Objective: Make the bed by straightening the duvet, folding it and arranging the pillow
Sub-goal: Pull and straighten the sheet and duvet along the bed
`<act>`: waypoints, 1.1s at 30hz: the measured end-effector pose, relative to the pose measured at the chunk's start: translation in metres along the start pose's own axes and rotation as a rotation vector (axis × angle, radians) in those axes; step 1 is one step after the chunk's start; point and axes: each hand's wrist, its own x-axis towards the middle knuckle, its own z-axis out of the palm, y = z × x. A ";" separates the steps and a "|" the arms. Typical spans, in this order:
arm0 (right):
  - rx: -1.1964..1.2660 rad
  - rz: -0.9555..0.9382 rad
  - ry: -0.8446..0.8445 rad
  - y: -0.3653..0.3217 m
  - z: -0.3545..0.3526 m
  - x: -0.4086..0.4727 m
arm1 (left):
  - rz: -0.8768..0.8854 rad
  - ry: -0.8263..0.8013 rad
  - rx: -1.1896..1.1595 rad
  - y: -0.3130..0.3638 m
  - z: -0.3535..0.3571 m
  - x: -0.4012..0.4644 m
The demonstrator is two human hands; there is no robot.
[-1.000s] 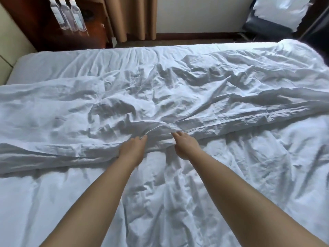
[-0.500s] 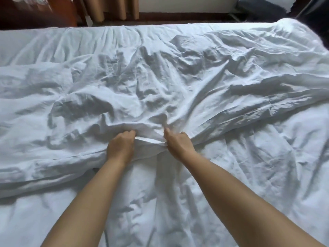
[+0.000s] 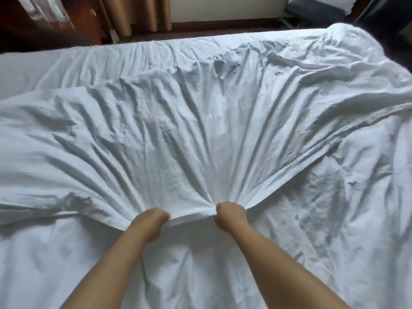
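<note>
Both hands grip the near edge of the white duvet (image 3: 200, 130) just below the middle of the frame. Left hand (image 3: 153, 221) has its fingers curled over the hem, knuckles up, with the cloth bunched under them. Right hand (image 3: 230, 214) is a tight fist on the same hem, just beside the left, with a short taut strip of edge stretched between the 2.

From the 2 grips, creases fan out toward the top of the frame like spokes, so the cloth is drawn tight toward the lower middle. The duvet spreads across the bed (image 3: 55, 264), its long axis running left to right across the frame. Its held edge runs from the left border through the hands and then climbs toward the right border, forming a shallow point where the hands hold it. Its far edge lies near the top of the frame, and its upper right corner is humped and rumpled.

Below the held edge, the wrinkled white sheet (image 3: 334, 241) fills the lower part of the frame, and both bare forearms cross it from the bottom.

Beyond the bed, tan curtains (image 3: 138, 12) hang at the top centre, with dark wooden furniture (image 3: 44, 30) at the upper left and a dark chair (image 3: 316, 10) at the upper right.
</note>
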 end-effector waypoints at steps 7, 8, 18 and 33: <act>0.059 -0.041 0.265 -0.001 -0.047 -0.009 | -0.114 0.526 0.106 0.001 -0.025 -0.018; 0.035 -0.050 0.251 -0.002 -0.045 -0.007 | -0.129 0.568 0.124 -0.005 -0.026 -0.019; -0.232 -0.112 0.191 -0.017 -0.015 0.027 | -0.390 0.218 0.447 -0.043 -0.014 -0.004; -0.156 -0.207 0.685 -0.048 -0.014 0.131 | -0.369 0.802 0.522 -0.141 0.022 0.052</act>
